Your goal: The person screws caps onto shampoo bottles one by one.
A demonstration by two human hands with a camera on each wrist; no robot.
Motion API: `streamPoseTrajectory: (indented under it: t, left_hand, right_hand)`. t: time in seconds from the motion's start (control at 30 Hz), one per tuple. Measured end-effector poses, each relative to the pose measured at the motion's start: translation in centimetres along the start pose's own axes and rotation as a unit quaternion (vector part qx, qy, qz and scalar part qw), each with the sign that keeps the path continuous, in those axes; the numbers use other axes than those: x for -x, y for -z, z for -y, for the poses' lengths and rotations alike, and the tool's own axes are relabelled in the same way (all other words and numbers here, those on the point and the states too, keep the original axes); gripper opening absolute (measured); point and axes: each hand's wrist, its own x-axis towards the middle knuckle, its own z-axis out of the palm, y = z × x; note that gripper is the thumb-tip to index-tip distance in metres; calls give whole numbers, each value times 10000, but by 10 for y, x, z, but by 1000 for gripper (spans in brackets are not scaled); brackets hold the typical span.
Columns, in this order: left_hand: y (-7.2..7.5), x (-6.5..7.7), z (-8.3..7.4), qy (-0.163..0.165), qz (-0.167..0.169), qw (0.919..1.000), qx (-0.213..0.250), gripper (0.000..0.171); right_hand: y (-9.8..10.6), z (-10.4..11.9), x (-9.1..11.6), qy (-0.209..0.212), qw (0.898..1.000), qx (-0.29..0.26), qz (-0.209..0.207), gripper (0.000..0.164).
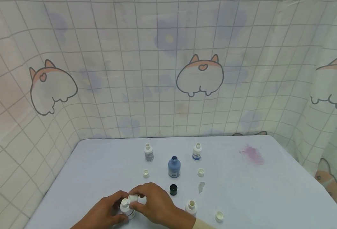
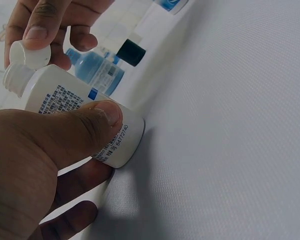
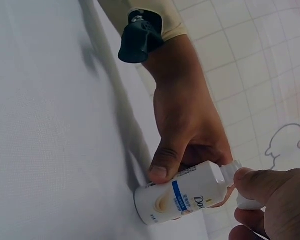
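A small white Dove bottle [image 1: 126, 210] stands near the front of the table, its threaded neck uncovered. My left hand [image 1: 106, 210] grips its body, thumb across the printed label in the left wrist view. Between the thumb and fingers of my right hand [image 1: 157, 203] is a white screw cap [image 2: 31, 55], held right beside the bottle's neck. The right wrist view shows the bottle [image 3: 182, 197] with its brand label and the left hand [image 3: 187, 115] wrapped behind it.
Behind the hands stand a blue bottle [image 1: 174, 168] and two white bottles [image 1: 149, 153], all uncapped. A black cap [image 1: 173, 190] and white caps [image 1: 201, 172] lie before them. Another open white bottle [image 1: 190, 206] is partly behind the right forearm, with a cap [image 1: 219, 217] to its right.
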Motion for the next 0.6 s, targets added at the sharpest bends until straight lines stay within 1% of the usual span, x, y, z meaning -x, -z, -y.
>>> streamPoseTrajectory:
  t: [0.17,0.4,0.6]
  left_hand:
    - [0,0,1,-70,-9,10000,-6,56]
    - [1,0,2,-147,-11,9999,31,55]
    - [2,1,1,-219,-76,9996,-138,55]
  right_hand:
    - [0,0,-1,139,9999,19,-23,29]
    - [0,2,-1,203,9998,-6,-55,29]
    - [-1,5,-2,366,9992,104,-136,31]
